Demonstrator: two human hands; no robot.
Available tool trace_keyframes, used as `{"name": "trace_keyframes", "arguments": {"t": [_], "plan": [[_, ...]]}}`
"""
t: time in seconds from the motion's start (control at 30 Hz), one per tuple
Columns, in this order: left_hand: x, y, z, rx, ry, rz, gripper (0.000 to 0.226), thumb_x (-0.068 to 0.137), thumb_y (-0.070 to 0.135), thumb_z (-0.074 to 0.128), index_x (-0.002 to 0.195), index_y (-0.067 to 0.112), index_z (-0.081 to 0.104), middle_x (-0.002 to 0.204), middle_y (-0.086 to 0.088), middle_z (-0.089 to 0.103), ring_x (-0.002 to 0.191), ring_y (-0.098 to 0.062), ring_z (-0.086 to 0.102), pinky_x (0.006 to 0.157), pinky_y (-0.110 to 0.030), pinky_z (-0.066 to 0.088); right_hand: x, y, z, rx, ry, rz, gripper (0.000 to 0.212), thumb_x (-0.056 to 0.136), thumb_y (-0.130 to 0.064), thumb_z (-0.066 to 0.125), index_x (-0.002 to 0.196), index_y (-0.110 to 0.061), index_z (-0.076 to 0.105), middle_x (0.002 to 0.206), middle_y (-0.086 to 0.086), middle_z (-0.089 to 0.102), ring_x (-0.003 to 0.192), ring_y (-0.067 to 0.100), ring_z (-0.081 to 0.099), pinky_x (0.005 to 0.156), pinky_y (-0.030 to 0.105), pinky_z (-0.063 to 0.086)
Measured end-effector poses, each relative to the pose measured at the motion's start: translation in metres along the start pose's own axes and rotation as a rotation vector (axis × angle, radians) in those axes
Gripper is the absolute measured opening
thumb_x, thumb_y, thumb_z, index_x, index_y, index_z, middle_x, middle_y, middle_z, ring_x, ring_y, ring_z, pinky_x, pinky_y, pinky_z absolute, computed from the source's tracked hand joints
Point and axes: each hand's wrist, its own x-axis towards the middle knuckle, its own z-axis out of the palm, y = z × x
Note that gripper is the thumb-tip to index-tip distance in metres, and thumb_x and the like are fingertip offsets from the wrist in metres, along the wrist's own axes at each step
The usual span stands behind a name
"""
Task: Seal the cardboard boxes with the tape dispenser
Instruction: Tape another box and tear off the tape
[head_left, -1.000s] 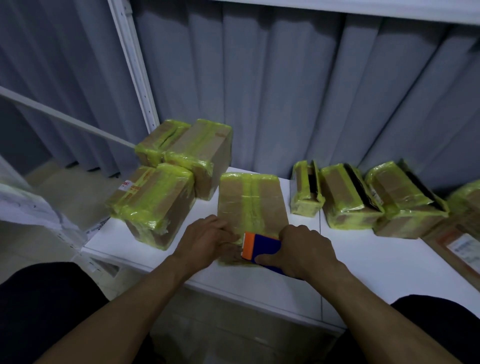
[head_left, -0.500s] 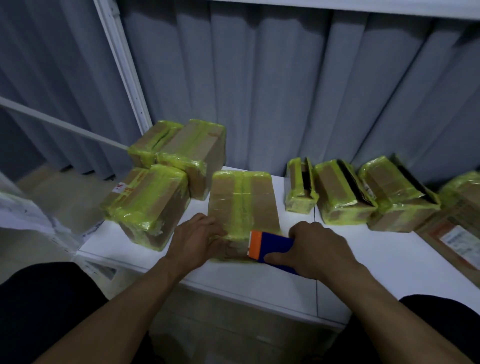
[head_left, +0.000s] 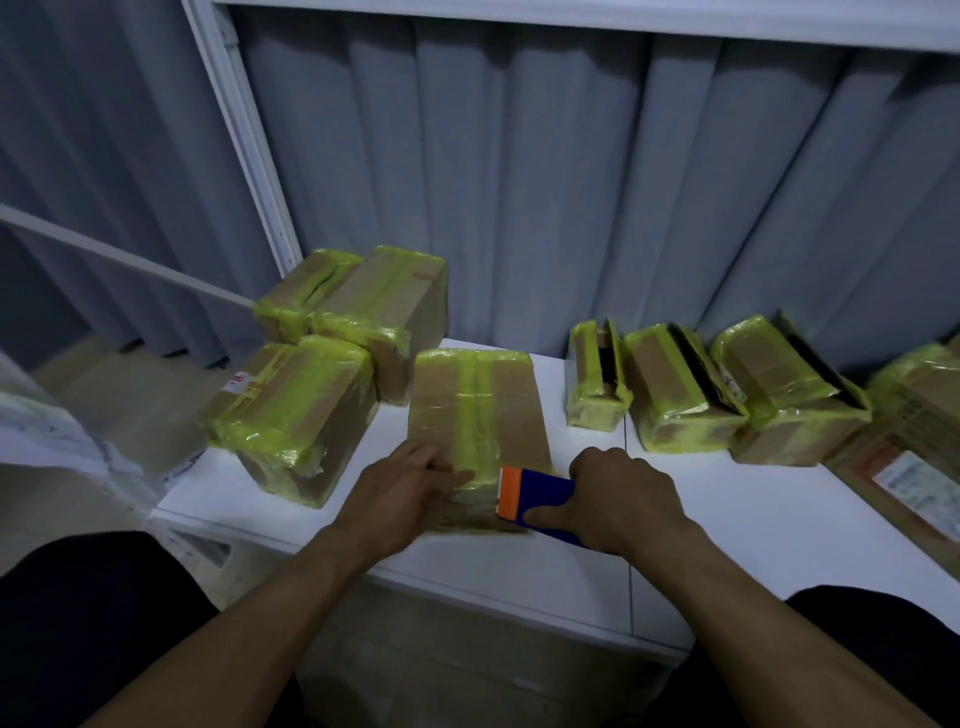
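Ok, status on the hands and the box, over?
Left hand pressing on the middle box. Right hand gripping the tape dispenser at its near edge. Nothing in the way.

Cardboard boxes (head_left: 478, 410): nine visible; three left, one centre, five right. Tape dispenser (head_left: 540, 493): one. Desk (head_left: 727, 519): one.

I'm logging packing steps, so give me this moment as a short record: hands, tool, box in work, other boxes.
left hand: rests on the near end of the box
right hand: grips the dispenser
dispenser: blue, orange front, at the box's near end
box: flat on the table, yellow tape strip along its top
pile: yellow-taped boxes, left
row: three taped boxes, right
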Motion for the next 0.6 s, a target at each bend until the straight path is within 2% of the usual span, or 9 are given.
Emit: {"name": "trace_keyframes", "arguments": {"t": [0.1, 0.17, 0.27, 0.33, 0.43, 0.6], "plan": [[0.007, 0.004, 0.002, 0.025, 0.054, -0.015, 0.032, 0.083, 0.049, 0.070, 0.114, 0.041, 0.071, 0.102, 0.016, 0.058, 0.098, -0.008, 0.057, 0.065, -0.017, 0.043, 0.004, 0.000, 0.002, 0.008, -0.005, 0.001, 0.070, 0.067, -0.086, 0.068, 0.091, -0.022, 0.054, 0.084, -0.005, 0.054, 0.077, 0.018, 0.058, 0.066, 0.029, 0.044], [0.013, 0.008, 0.006, -0.003, 0.068, -0.020, 0.035, 0.083, 0.059, 0.067, 0.108, 0.036, 0.073, 0.105, 0.016, 0.060, 0.098, -0.007, 0.058, 0.069, -0.023, 0.052, 0.004, 0.000, 0.001, 0.006, -0.008, -0.004, 0.069, 0.068, -0.084, 0.068, 0.093, -0.022, 0.054, 0.085, -0.006, 0.052, 0.077, 0.018, 0.057, 0.067, 0.030, 0.045], [0.015, 0.011, 0.014, -0.050, 0.104, -0.035, 0.035, 0.084, 0.049, 0.074, 0.113, 0.030, 0.071, 0.106, 0.010, 0.067, 0.096, -0.013, 0.065, 0.073, -0.030, 0.058, 0.005, 0.001, 0.001, 0.013, -0.006, 0.000, 0.069, 0.067, -0.084, 0.069, 0.095, -0.023, 0.053, 0.084, -0.007, 0.051, 0.077, 0.018, 0.057, 0.068, 0.031, 0.045], [0.015, 0.011, 0.018, -0.020, 0.103, -0.029, 0.041, 0.083, 0.047, 0.076, 0.121, 0.032, 0.069, 0.101, 0.008, 0.067, 0.095, -0.015, 0.063, 0.065, -0.025, 0.054, 0.005, 0.001, 0.001, 0.030, -0.014, 0.004, 0.069, 0.067, -0.084, 0.069, 0.093, -0.023, 0.053, 0.084, -0.006, 0.051, 0.077, 0.018, 0.058, 0.067, 0.030, 0.045], [0.014, 0.013, 0.019, 0.066, 0.134, 0.014, 0.037, 0.075, 0.042, 0.083, 0.110, 0.034, 0.076, 0.089, 0.012, 0.063, 0.087, -0.013, 0.061, 0.059, -0.017, 0.034, 0.004, 0.002, 0.004, 0.047, -0.020, -0.002, 0.069, 0.067, -0.085, 0.068, 0.093, -0.023, 0.053, 0.087, -0.005, 0.054, 0.079, 0.018, 0.060, 0.064, 0.029, 0.044], [0.013, 0.013, 0.020, 0.038, 0.203, 0.001, 0.029, 0.074, 0.029, 0.086, 0.103, 0.030, 0.079, 0.085, 0.012, 0.064, 0.085, -0.013, 0.061, 0.055, -0.018, 0.033, -0.001, 0.001, 0.000, 0.106, -0.022, -0.011, 0.067, 0.067, -0.085, 0.070, 0.095, -0.025, 0.055, 0.096, -0.003, 0.064, 0.079, 0.016, 0.062, 0.062, 0.027, 0.045]]}}
